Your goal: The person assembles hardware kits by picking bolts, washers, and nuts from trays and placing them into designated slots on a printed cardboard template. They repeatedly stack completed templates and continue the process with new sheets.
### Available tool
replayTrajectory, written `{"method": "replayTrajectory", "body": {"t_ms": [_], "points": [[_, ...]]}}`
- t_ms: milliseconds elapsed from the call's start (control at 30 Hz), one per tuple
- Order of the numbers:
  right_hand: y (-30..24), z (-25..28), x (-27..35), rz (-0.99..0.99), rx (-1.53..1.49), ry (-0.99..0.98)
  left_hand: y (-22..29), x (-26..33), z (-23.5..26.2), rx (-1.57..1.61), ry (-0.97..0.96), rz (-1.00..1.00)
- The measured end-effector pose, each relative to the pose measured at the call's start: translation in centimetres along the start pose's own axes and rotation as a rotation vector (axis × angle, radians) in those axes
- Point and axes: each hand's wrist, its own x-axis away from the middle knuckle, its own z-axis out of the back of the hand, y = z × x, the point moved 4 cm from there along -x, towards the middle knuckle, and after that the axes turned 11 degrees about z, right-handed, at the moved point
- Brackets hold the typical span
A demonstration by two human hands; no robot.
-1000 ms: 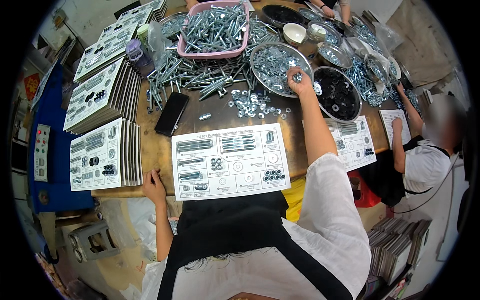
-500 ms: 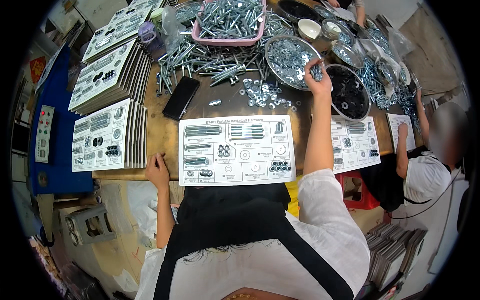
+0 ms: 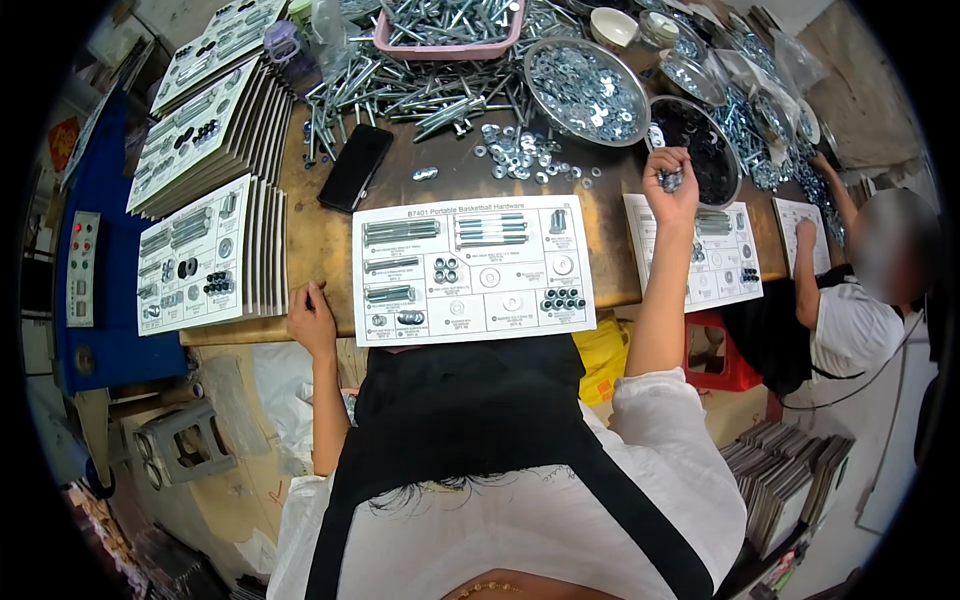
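Drew the right hand (image 3: 672,190) back toward the body from the steel bowl (image 3: 560,128) of washers, to a spot just below the rim of the dark-washer bowl (image 3: 739,170). Kept the left hand (image 3: 312,320) at the near edge of the table (image 3: 430,195), just left of the printed hardware card (image 3: 515,268).

Clasped a few small shiny metal pieces (image 3: 670,181), probably washers, between the right thumb and curled fingers; could not be counted. Bent the left fingers loosely, with nothing visible in them; could not tell about anything hidden beneath.

Lay flat, that card, directly before the apron (image 3: 470,420) and between the hands, bearing bolts, nuts and washers in ruled boxes, with its lower edge seemingly jutting past the table.

Risked, to judge by the small bunched grip, shedding a piece into the dark-washer bowl or onto the neighbouring card (image 3: 710,285) through any slackening of the fingers. Risked also a nudge from the apron against the jutting edge, enough perhaps to shake nuts out of place. Could have confused similar washers, given the loose washers (image 3: 515,152) scattered just beyond.

Bore a bold, legible title line across the top, with box captions too small to read surely. Showed similar printing on the stacked cards (image 3: 190,262). Saw no readable brand mark on the black phone (image 3: 356,168).
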Motion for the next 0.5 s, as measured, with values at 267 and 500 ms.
{"method": "replayTrajectory", "body": {"t_ms": [267, 500], "points": [[15.9, 4.1, 8.0, -0.076, -0.144, 0.661, -0.8, -0.4, -1.5, 0.425, -0.252, 0.288], [26.1, 4.7, 13.3, -0.224, -0.151, 0.55, 19.7, 5.3, -0.2, 0.341, -0.791, -0.193]]}}
